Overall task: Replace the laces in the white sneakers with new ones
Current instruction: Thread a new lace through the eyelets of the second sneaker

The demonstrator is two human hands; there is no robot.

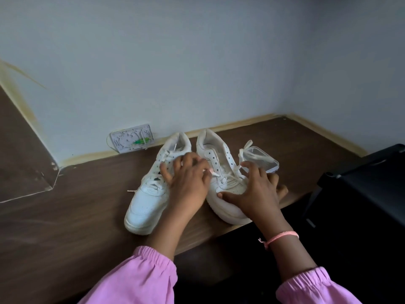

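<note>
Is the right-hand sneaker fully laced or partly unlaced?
Partly unlaced: the right sneaker's upper eyelets show as empty holes, and lace remains only in the lower rows near the toe.

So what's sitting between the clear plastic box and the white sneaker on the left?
The other white leather sneaker, partly unlaced, with the right hand resting on its toe; the head view shows it.

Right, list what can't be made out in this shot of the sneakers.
All in the head view:
- Left hand: motion-blurred fingers; whether they pinch the lace is unclear.
- Right sneaker: toe and outer side covered by the right hand.
- Clear plastic box: contents partly hidden by that hand.
- Wall plate: markings too small.
</note>
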